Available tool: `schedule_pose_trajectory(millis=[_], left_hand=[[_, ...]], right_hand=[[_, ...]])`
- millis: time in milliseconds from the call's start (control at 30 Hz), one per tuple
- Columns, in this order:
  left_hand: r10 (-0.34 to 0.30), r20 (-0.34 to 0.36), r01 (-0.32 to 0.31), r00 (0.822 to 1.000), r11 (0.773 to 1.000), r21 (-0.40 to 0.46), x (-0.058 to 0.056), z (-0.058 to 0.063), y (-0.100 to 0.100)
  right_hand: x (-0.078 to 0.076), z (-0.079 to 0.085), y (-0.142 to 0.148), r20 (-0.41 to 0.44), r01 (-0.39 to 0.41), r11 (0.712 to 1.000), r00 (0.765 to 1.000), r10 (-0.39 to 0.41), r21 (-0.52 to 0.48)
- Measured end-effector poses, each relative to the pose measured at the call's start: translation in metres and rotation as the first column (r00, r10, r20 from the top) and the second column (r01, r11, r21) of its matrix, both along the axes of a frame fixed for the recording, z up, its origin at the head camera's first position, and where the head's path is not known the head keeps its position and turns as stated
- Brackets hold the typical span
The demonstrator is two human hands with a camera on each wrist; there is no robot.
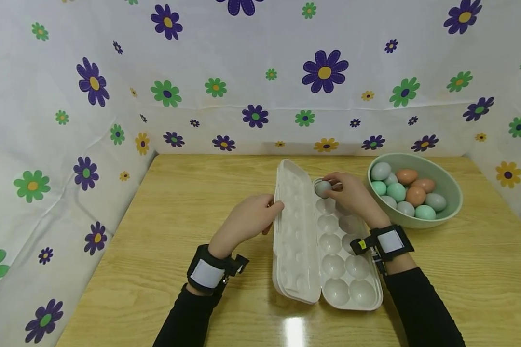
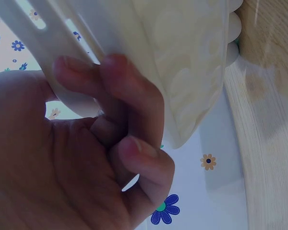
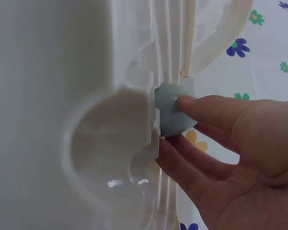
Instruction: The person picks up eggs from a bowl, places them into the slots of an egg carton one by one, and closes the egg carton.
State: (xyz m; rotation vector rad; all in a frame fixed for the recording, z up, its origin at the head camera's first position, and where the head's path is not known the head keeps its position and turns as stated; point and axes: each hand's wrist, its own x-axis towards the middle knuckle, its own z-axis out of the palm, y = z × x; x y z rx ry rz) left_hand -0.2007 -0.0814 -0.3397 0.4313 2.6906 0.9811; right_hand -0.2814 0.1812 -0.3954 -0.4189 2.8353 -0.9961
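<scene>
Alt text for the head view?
A person's right grip holds a gray egg at the far end of an open white egg carton; the left grip holds its lid. At right, a green bowl of eggs.

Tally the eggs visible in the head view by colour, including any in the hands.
Grey eggs: 6 (5 in the bowl, 1 in the right hand)
Green eggs: 3
Brown eggs: 3
Total: 12 visible
</scene>
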Motion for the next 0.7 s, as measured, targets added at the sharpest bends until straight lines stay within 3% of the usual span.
schedule_pose_trajectory(millis=[267,533,700], left_hand=[[0.005,0.007,-0.005,1.000,1.000,-0.003,0.000,-0.001,0.002],[0.006,0.012,-0.006,1.000,1.000,-0.004,0.002,0.000,0.002],[0.011,0.010,-0.011,1.000,1.000,-0.009,0.001,0.000,0.001]], right_hand=[[-0.001,0.001,0.002,-0.025,-0.006,1.000,1.000,0.006,0.002],[-0.002,0.002,0.008,0.022,-0.002,1.000,1.000,0.003,-0.028],[-0.001,0.014,0.017,-0.020,0.039,0.999,0.999,-0.040,-0.028]])
